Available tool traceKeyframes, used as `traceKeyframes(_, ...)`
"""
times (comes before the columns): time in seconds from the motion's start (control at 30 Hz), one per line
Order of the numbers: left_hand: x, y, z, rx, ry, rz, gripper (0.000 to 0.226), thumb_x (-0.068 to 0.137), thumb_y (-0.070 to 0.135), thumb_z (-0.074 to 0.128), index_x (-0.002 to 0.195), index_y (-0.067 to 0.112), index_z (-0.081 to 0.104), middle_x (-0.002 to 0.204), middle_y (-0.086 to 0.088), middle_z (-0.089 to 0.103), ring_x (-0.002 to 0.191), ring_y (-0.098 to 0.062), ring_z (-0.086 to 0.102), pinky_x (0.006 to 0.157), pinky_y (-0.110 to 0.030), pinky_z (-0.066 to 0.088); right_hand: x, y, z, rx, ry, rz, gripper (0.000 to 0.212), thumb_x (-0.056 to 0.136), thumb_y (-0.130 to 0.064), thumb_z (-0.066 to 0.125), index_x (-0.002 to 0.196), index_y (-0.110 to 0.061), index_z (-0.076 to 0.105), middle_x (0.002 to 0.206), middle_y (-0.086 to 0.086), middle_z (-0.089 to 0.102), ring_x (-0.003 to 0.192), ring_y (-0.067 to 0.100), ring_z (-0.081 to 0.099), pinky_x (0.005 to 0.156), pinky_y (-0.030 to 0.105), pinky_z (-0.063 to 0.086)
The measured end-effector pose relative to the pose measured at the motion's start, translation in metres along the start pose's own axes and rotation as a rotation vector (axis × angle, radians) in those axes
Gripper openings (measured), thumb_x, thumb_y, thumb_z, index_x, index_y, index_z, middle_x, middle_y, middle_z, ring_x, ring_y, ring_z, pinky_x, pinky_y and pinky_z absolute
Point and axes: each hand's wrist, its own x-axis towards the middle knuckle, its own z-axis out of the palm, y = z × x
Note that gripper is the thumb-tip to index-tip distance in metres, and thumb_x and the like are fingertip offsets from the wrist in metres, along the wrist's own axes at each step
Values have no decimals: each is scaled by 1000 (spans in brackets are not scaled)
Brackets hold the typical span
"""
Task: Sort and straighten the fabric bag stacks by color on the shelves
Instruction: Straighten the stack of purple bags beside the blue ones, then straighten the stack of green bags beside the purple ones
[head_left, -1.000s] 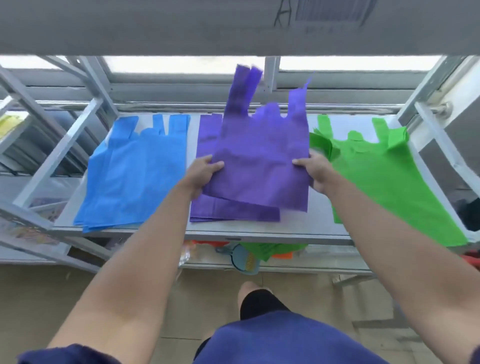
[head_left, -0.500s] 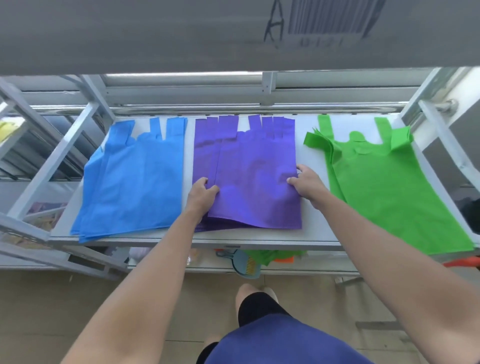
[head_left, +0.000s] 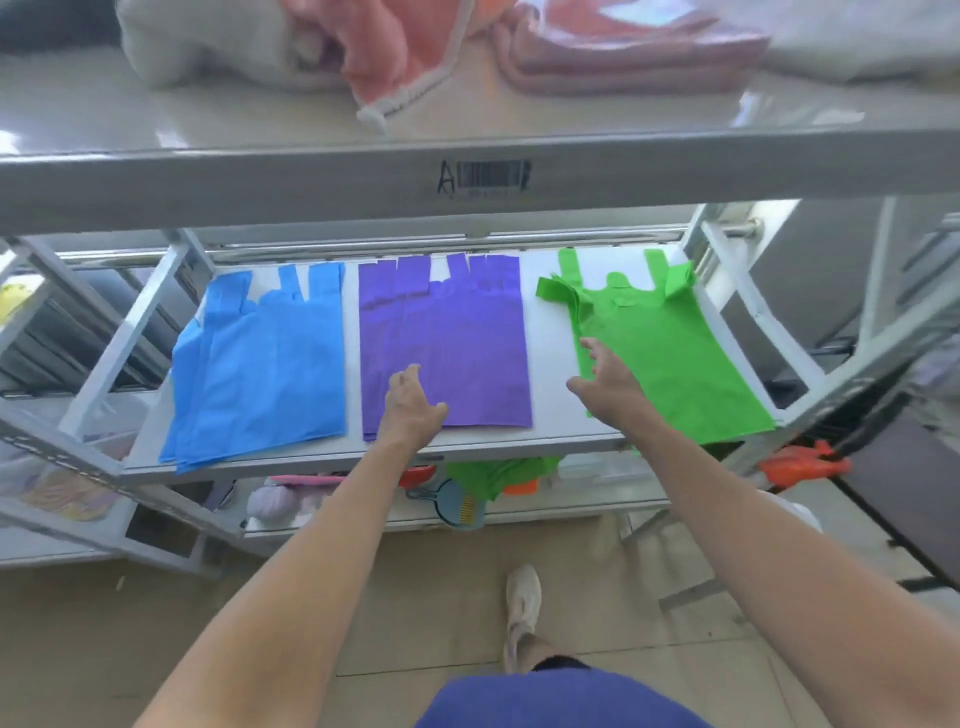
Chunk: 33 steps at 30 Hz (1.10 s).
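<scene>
i'm hovering left hand (head_left: 413, 408) and right hand (head_left: 608, 387), fingers loose and empty; planning flat palms squaring the three-o'clock green stack (head_left: 675, 364).

Above: folded pink towel with white trim (head_left: 395, 67), beside a folded rose towel (head_left: 623, 57).
Label: black barcode sticker (head_left: 493, 176), with a handwritten "A" to its left.
Below: round blue plastic handled item (head_left: 460, 506); orange plastic toy (head_left: 802, 467).
Floor: beige tiles (head_left: 415, 597), white shoe (head_left: 522, 597).
</scene>
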Motion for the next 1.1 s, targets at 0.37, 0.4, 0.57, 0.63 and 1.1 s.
traceKeyframes(0.37,-58,90,82,-49,-169,112,79,95,17,67,161,4,27,164,-15,34,150,-29,35,122,-39,31,-64,80,-110,-160,77,5,71,95,-9,65,159,-14,33,162,10,38,149,29,35,121,44,30)
traceKeyframes(0.4,-58,101,93,-52,-171,124,78,93,16,67,160,4,28,164,-15,35,150,-29,36,123,-40,30,-62,89,-117,-189,81,-23,72,94,-8,65,158,-12,33,162,11,37,150,29,34,122,44,29)
traceKeyframes(0.57,-55,156,145,-12,-156,214,75,95,8,64,160,4,28,167,-13,31,155,-26,28,126,-35,22,-38,125,-158,-268,23,-127,73,94,-5,61,159,-11,30,164,11,33,153,31,27,125,45,24)
traceKeyframes(0.63,-52,174,161,-4,-125,231,74,95,8,65,160,5,30,165,-13,34,154,-26,30,126,-36,23,-23,138,-174,-285,7,-159,74,94,-5,62,160,-11,30,163,10,34,152,31,27,125,44,24)
traceKeyframes(1.1,37,226,216,-83,102,53,53,96,12,67,147,7,50,147,-15,54,135,-29,52,114,-43,44,91,180,-205,-236,-39,-102,73,96,-10,64,160,-16,30,160,12,38,144,31,39,113,46,40)
